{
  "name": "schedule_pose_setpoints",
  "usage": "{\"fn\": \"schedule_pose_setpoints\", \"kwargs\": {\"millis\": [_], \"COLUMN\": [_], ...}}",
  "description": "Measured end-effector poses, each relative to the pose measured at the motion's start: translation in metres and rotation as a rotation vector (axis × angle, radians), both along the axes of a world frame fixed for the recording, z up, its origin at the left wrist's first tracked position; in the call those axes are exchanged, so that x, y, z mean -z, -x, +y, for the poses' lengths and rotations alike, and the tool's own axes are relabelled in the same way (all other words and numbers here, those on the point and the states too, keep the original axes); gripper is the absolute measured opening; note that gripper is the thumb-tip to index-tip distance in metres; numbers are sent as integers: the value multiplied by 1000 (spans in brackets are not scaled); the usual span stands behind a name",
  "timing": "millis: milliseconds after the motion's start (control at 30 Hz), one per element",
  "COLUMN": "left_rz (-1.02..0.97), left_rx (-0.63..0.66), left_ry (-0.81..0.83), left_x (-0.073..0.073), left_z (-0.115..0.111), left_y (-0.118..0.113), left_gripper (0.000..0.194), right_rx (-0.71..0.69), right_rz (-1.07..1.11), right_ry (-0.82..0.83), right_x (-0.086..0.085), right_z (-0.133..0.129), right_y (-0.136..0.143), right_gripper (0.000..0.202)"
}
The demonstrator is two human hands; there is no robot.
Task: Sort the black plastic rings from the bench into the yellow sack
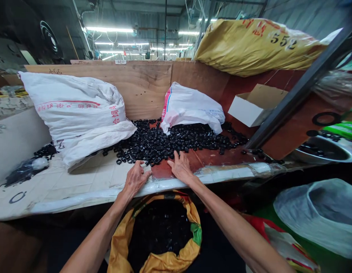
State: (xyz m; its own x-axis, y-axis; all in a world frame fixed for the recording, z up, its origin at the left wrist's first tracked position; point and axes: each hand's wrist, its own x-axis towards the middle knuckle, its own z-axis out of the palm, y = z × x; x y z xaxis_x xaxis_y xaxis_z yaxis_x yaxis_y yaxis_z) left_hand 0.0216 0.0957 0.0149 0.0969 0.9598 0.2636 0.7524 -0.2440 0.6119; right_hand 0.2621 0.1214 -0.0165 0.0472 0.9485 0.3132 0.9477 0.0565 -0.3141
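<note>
Many small black ring-like parts [161,142] lie in a heap on the table, spreading between and in front of two white sacks. My left hand [136,176] is at the table's front edge, fingers bent but apart, with nothing visible in it, just in front of the heap. To its right, my right hand [180,165] rests on the reddish tabletop [201,159] with fingers spread, its fingertips at the near edge of the parts. Below both hands, an open yellow sack [120,242] holds a dark mass of black parts.
A large white sack [79,110] stands left, a smaller white sack [193,104] behind the heap. An open carton [247,110] and a slanted metal post [301,83] are on the right. A metal basin [348,151] and translucent bag [315,216] lie farther right.
</note>
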Motion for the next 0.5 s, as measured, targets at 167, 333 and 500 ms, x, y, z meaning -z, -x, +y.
{"fn": "schedule_pose_setpoints", "kwargs": {"millis": [167, 333, 500], "left_rz": [-31, -113, -157], "left_rx": [23, 37, 150], "left_ry": [-21, -51, -104], "left_x": [2, 8, 5], "left_z": [3, -1, -13], "left_y": [0, 2, 1], "left_gripper": [42, 31, 22], "right_rx": [-183, -257, -268], "right_rz": [38, 125, 353], "right_ry": [-39, -78, -309], "right_x": [2, 0, -9], "right_z": [2, -1, -18], "right_y": [40, 51, 37], "right_gripper": [50, 51, 27]}}
